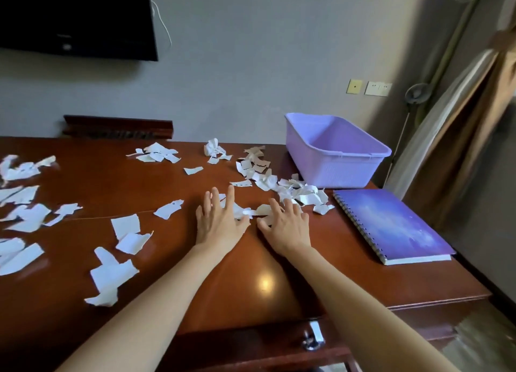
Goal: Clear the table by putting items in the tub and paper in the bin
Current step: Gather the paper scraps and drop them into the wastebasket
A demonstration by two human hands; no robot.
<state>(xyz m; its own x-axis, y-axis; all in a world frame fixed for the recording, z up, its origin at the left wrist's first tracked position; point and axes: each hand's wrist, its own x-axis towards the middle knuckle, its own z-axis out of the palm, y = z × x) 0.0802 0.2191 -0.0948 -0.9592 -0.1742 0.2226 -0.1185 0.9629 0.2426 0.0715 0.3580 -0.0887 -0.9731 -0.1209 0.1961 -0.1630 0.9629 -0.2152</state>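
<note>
Torn white paper scraps (293, 188) lie scattered over the brown wooden table (173, 181). My left hand (219, 222) and my right hand (284, 226) lie flat side by side at the middle of the table, fingers spread and touching a small heap of scraps (252, 211) between them. An empty lilac plastic tub (335, 151) stands at the table's far right. A purple spiral notebook (391, 225) lies closed on the right side, just in front of the tub. No bin is in view.
More paper pieces (111, 274) cover the table's left half. A crumpled ball of paper (213, 148) sits near the back edge. A dark television (75, 16) hangs on the wall at upper left. Curtains (474, 125) hang to the right. A drawer knob (312, 339) shows below the table's front edge.
</note>
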